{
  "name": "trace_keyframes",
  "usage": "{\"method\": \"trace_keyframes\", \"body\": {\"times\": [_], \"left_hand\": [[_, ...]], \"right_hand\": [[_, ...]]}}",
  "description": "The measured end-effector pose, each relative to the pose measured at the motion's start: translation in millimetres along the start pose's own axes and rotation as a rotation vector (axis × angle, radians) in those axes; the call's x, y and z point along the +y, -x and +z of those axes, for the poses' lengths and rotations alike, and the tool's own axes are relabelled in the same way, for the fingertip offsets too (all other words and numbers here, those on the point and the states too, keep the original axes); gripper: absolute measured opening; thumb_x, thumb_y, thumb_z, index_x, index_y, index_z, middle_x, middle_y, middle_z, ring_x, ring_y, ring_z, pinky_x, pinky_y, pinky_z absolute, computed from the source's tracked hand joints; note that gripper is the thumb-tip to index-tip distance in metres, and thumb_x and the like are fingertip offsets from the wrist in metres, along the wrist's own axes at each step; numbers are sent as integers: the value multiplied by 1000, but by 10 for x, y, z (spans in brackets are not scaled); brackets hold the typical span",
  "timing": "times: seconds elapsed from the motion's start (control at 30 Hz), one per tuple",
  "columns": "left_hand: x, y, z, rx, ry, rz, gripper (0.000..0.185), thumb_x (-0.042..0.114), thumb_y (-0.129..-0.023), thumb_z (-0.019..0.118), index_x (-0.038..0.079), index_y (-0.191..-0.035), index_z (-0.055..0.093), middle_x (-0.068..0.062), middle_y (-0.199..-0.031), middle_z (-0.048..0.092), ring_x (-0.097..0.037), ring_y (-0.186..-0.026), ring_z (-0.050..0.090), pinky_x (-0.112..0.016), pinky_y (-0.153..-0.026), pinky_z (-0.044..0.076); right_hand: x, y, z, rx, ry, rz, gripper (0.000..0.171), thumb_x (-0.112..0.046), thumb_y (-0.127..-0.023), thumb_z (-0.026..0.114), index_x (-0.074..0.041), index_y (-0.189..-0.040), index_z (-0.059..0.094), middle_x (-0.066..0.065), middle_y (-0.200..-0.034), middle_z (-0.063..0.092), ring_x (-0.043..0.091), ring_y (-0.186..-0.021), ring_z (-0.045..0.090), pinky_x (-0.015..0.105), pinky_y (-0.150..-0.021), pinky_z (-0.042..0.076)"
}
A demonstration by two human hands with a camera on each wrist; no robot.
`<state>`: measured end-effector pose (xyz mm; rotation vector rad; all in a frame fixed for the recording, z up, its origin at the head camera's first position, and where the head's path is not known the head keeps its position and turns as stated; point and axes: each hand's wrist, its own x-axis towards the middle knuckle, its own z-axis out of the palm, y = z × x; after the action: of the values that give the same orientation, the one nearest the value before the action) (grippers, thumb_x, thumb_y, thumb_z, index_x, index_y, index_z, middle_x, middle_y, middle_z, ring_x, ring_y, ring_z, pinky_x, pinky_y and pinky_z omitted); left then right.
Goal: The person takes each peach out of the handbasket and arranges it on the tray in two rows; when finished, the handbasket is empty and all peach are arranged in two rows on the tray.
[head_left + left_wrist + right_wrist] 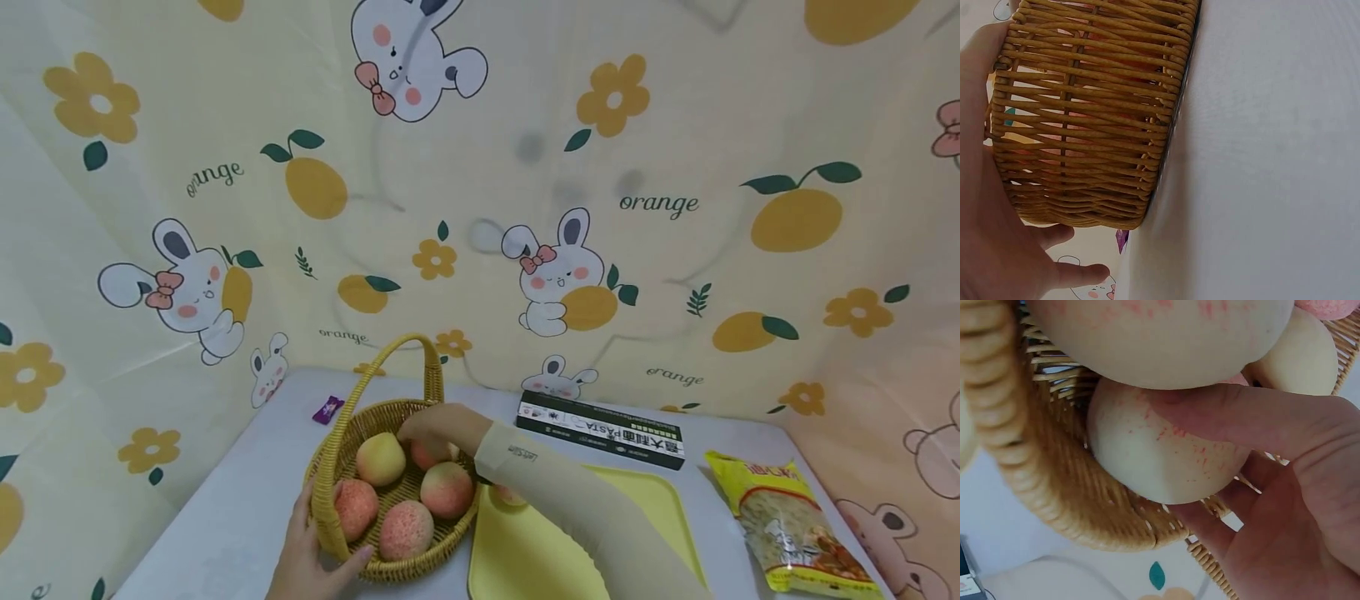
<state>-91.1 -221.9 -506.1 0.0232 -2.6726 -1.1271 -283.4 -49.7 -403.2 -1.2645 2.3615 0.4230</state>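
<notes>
A wicker basket (420,572) with a tall arched handle holds several peaches, one of them a yellowish peach (381,459). My right hand (435,429) reaches down inside the basket's far side. Its thumb and fingers grip a pale peach with pink flecks (1166,450) close by the woven wall. Another peach (1160,344) sits right above the thumb in the right wrist view. At the basket's near left side, my left hand (311,550) holds the wall, thumb along the front and fingers around the side (1004,250).
Right of the basket lies a yellow tray (517,558), with a peach (510,495) on it partly hidden by my right sleeve. Behind stands a black pasta box (600,429). A yellow food packet (795,525) lies at far right, a small purple wrapped sweet (327,409) at back left.
</notes>
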Motion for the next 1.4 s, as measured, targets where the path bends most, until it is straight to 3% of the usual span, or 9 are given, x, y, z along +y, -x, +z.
{"method": "trace_keyframes", "body": {"times": [0.07,0.13,0.37,0.67,0.77,0.9,1.07,1.23,1.4], "left_hand": [[14,3,-6,-4,4,-8,91,51,-81,79,16,-154,38,-16,-161,11,-52,-141,23,-76,-97,35],[30,6,-11,-8,6,-10,91,52,-81,79,15,-154,38,-16,-162,10,-52,-140,23,-76,-97,35],[30,26,-6,-15,10,-7,92,52,-81,79,15,-154,38,-17,-161,11,-53,-140,23,-76,-97,34],[-33,30,-19,18,5,60,89,45,-81,82,14,-153,38,-19,-159,14,-54,-138,26,-77,-95,35],[-27,31,-20,7,-4,36,90,49,-80,81,14,-153,39,-18,-159,13,-53,-139,25,-76,-96,34],[-15,39,-25,1,-4,16,92,50,-80,81,12,-152,39,-18,-160,13,-52,-139,25,-76,-98,33],[-11,34,-28,8,4,35,92,47,-80,82,10,-152,39,-19,-160,13,-53,-139,25,-76,-99,32],[10,16,-28,8,23,56,90,44,-81,82,11,-153,38,-19,-159,13,-53,-139,25,-75,-99,32],[14,5,-22,10,31,59,90,44,-81,82,10,-152,39,-19,-159,12,-52,-140,23,-76,-100,31]], "right_hand": [[16,-13,23,22,35,-21,45,-1,-87,73,-25,-122,60,-8,-128,57,6,-114,51,22,-95,42],[29,-16,44,34,59,-29,52,-1,-84,77,-26,-125,59,-6,-131,56,7,-115,50,22,-94,42],[72,40,64,85,28,-48,42,0,-83,75,-23,-114,60,-2,-109,57,12,-91,46,24,-77,41],[140,165,114,234,-72,-18,46,-15,-84,78,-26,-125,63,-2,-120,58,16,-108,56,28,-81,50],[199,236,117,301,-160,-67,51,-17,-81,81,-19,-128,61,1,-120,58,16,-109,55,27,-83,50],[295,344,132,402,-376,-166,56,-15,-80,84,-10,-129,58,5,-125,57,18,-117,52,28,-96,45],[379,452,173,474,-590,-233,60,-8,-80,83,-6,-132,53,9,-134,53,21,-129,46,33,-109,38],[417,575,225,511,-739,-240,63,-8,-81,83,-5,-135,52,8,-137,51,21,-130,46,34,-109,38],[429,717,302,560,-885,-256,64,-11,-81,83,-5,-137,51,8,-134,52,20,-121,50,33,-101,44]]}}
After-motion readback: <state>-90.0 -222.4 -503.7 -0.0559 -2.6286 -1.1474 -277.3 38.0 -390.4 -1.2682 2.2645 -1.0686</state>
